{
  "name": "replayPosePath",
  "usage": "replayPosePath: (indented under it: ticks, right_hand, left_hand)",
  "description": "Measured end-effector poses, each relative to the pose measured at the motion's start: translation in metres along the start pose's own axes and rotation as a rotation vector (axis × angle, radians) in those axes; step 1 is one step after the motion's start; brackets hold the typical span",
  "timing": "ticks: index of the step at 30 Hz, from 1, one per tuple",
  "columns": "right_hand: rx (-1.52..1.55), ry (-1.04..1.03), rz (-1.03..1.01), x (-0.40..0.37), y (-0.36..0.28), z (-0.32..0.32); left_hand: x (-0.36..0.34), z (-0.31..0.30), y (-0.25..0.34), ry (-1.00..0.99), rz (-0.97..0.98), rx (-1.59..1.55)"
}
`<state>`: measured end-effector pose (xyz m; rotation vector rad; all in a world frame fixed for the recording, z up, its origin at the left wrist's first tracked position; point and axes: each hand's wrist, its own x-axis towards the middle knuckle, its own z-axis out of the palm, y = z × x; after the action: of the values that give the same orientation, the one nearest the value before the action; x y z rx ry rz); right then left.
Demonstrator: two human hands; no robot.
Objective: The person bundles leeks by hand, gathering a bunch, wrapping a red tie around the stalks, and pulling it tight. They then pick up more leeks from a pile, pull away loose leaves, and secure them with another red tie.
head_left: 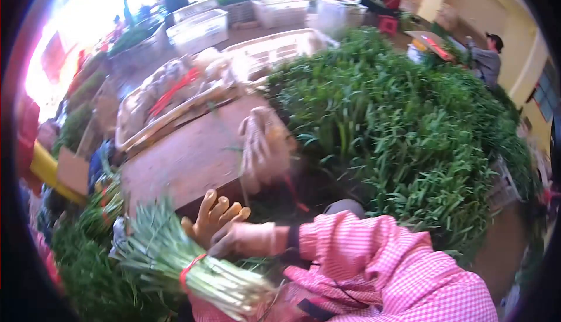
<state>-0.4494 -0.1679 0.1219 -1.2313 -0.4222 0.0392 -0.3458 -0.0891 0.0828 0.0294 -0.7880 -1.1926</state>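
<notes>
A bundle of green stalks (228, 281) lies slanted at the bottom centre, pale ends to the lower right, with a red tie around it. Behind its upper edge my left hand (217, 215), in a yellowish glove, has its fingers spread upward; its wrist is hidden by the bundle. My right hand (244, 240) is closed just beside the left palm, close to the stalks. Its fingertips look dark, and what they hold, if anything, is hidden. Pale gloves (260, 146) hang at the edge of a board (181, 158).
A big heap of leafy greens (397, 129) fills the right side. More greens (105, 263) lie at the lower left. Behind the board stands a crate (130, 129) with cloth and red ties. White crates (198, 30) and several people are further back; one person (488, 59) is at the right.
</notes>
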Motion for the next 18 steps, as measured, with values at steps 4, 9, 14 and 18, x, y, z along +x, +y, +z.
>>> replayPosePath:
  ticks: [4, 9, 14, 18]
  right_hand:
    - [0.147, 0.274, 0.096, 0.014, 0.003, 0.012]
    - [0.026, 0.229, -0.164, 0.038, -0.017, -0.006]
    - [-0.848, 0.172, -0.609, 0.059, -0.029, -0.072]
    - [-0.491, 0.376, -0.147, 0.062, 0.027, -0.111]
  left_hand:
    - [0.016, 0.005, 0.005, 0.095, -0.151, 0.082]
    - [0.074, 0.006, 0.053, 0.689, -0.071, 0.282]
    - [0.031, -0.067, 0.037, 0.853, -0.027, 0.067]
    - [-0.043, -0.070, -0.011, 0.872, 0.060, -0.332]
